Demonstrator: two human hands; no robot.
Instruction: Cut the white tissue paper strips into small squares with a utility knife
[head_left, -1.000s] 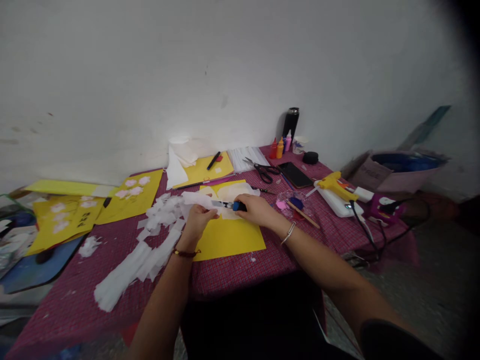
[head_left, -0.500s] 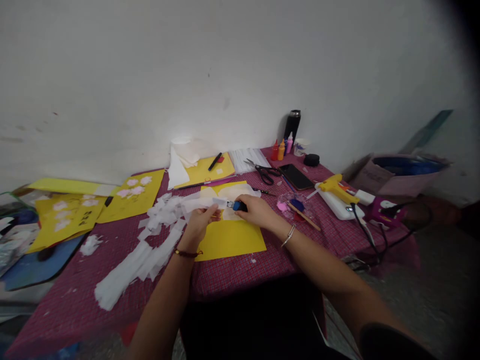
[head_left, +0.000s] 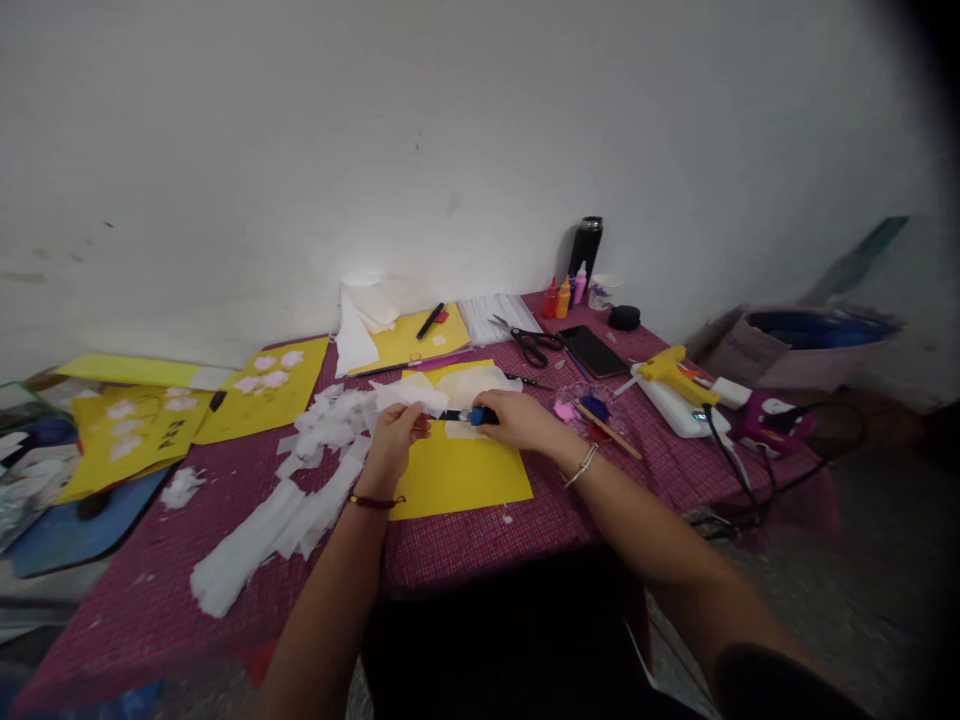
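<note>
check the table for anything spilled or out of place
Nothing looks clearly spilled. The white strips lie in an untidy jumble left of the yellow sheet, and a crumpled white clump sits apart on the checked cloth. The scissors appear to lie slightly open.

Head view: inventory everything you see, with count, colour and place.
Tool: 1, blue-black, centre
White strips: many, white, left of centre
Yellow sheet: 1, yellow, centre
Flowered sheets: several, yellow-pink, left
Clutter: uncounted, mixed, far left
Scissors: 1, black, far side
Phone: 1, black, right of scissors
Bottles: 4, red, orange, blue, pink, far side
Flask: 1, black, behind bottles
Cup: 1, white, beside bottles
Glue gun: 1, yellow, right
Box: 1, pink, far right
Tablecloth: 1, red-purple, beneath
Wall: 1, white, behind
Left hand: 1, bare, at strips
Right hand: 1, bare, on tool
</note>
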